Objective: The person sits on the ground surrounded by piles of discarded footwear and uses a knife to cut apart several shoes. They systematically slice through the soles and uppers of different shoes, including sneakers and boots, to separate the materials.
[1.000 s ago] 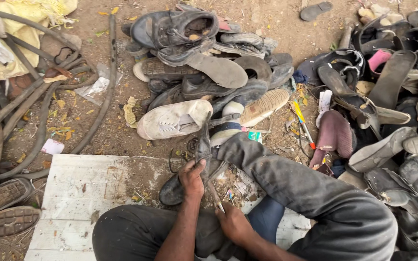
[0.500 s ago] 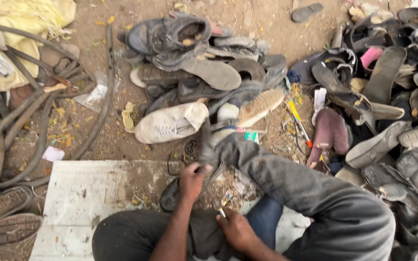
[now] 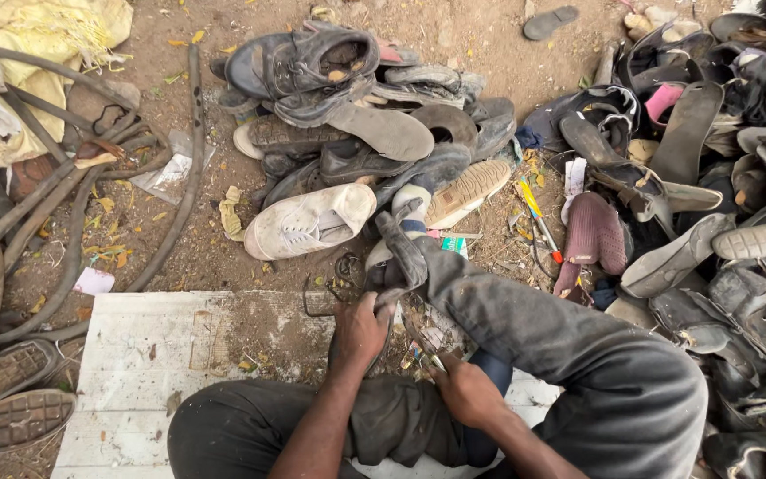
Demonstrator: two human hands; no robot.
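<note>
Down at the far left of the frame, two worn soles (image 3: 6,399) lie tread-up on the dirt, and above them a tangle of rubber strips (image 3: 37,213) runs up toward the yellow cloth (image 3: 46,53) in the upper left corner. Next to the right, the white board (image 3: 161,355) you sit on fills the lower left, dusty and scattered with scraps. Above it, near the middle of the frame, a white sneaker (image 3: 308,222) lies on its side at the foot of a heap of shoes (image 3: 347,98) that reaches the top centre.

Your left hand (image 3: 358,333) sits in the lower centre, fingers curled tight around the dark shoe (image 3: 396,266) you are working on, pressing it down against your leg; the shoe's upper part sticks up just above your knuckles. Just to the right, your right hand (image 3: 465,390) is closed in a fist around a small tool (image 3: 429,359); only its pale tip shows, pointing up and left toward the shoe, and what kind of tool it is cannot be told. Your grey trouser leg (image 3: 578,346) stretches from the centre to the lower right. Beyond it, a maroon slipper (image 3: 591,239) lies near the knee, and a second pile of dark shoes (image 3: 729,177) fills the right edge.
</note>
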